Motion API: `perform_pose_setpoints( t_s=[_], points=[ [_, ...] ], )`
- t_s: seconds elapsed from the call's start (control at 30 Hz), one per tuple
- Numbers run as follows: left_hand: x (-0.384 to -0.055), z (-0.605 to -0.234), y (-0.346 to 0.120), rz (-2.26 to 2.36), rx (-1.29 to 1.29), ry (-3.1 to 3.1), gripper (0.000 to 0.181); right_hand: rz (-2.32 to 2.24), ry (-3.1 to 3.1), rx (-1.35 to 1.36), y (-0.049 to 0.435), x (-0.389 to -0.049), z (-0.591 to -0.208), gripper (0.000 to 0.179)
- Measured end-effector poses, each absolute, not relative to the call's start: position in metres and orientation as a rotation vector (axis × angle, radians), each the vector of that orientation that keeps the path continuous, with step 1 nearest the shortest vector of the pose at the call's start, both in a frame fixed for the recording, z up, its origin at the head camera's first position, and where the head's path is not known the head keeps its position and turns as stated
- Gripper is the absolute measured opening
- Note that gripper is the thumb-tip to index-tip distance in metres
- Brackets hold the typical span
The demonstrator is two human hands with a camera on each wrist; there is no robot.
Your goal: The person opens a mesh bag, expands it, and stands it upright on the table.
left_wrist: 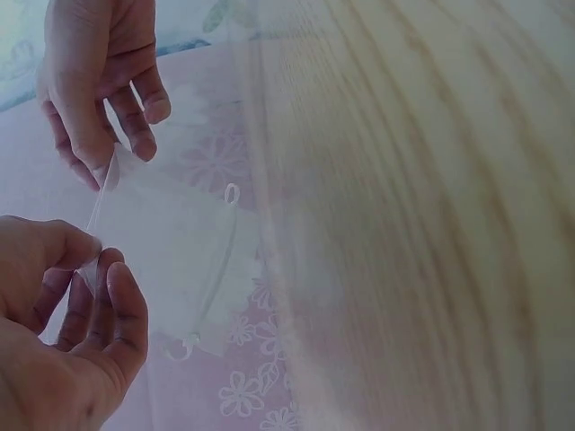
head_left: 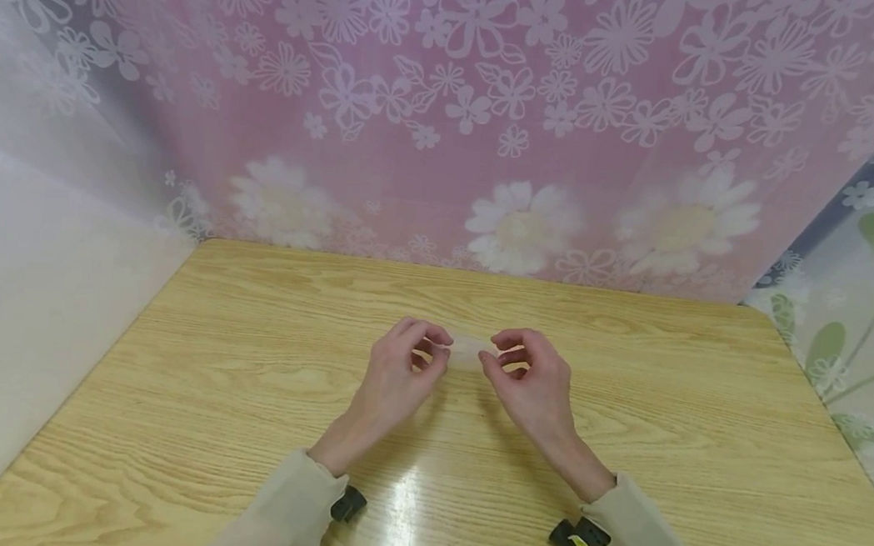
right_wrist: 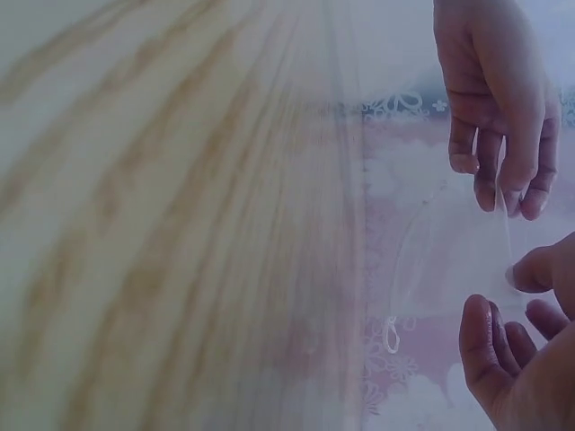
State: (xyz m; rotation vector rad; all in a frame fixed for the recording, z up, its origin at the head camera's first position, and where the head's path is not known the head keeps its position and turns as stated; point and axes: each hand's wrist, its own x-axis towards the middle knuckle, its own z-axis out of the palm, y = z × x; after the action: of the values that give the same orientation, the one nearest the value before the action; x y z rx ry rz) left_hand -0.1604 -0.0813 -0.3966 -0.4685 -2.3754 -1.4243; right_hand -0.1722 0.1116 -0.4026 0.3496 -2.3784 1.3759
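A sheer white drawstring bag (head_left: 465,352) is held up between both hands above the table. My left hand (head_left: 401,371) pinches one end of its edge, thumb against fingertips. At the opposite end of that edge, my right hand (head_left: 536,379) grips the bag between thumb and fingers. Seen from the left wrist, the thin bag (left_wrist: 166,242) hangs from the fingers, its cord (left_wrist: 216,265) running along the lower side with a small loop at each end. One cord loop (right_wrist: 392,336) also shows in the right wrist view. Whether the bag holds anything cannot be made out.
A wood-grain table (head_left: 249,395) lies beneath both hands, with a light reflection near its front. Behind it hangs a pink flowered curtain (head_left: 413,180); pale cloth borders the left and right sides. Dark wrist cameras (head_left: 348,504) sit at both sleeves.
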Motion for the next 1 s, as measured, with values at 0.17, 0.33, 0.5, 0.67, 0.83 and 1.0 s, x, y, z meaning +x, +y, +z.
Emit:
perform_pose_setpoints(
  t_s=[0.17, 0.33, 0.5, 0.67, 0.83, 1.0],
  points=[
    [-0.1619, -0.3978, -0.0815, -1.475, -0.465, -2.347, 0.012, 1.297, -2.348, 0.469, 0.1122, -0.1744, -0.4043, 0.013],
    [-0.1618, -0.3971, -0.0806, -1.485, -0.472, -2.355, 0.012, 1.264, -2.308, 0.521, 0.1118, -0.1758, -0.4065, 0.01],
    [-0.1597, -0.3951, -0.0803, -1.422, -0.465, -2.424, 0.015, 1.428, -2.287, 0.417, 0.1099, -0.174, -0.403, 0.009],
    [-0.159, -0.3956, -0.0795, -1.422, -0.461, -2.446, 0.016, 1.513, -2.265, 0.4, 0.1095, -0.173, -0.4016, 0.009],
    [-0.1596, -0.3978, -0.0794, -1.453, -0.412, -2.409, 0.009, 1.379, -2.273, 0.502, 0.1103, -0.1746, -0.4054, 0.018],
    [-0.1604, -0.3988, -0.0793, -1.468, -0.37, -2.377, 0.009, 1.277, -2.257, 0.584, 0.1099, -0.1743, -0.4072, 0.024]
  ],
)
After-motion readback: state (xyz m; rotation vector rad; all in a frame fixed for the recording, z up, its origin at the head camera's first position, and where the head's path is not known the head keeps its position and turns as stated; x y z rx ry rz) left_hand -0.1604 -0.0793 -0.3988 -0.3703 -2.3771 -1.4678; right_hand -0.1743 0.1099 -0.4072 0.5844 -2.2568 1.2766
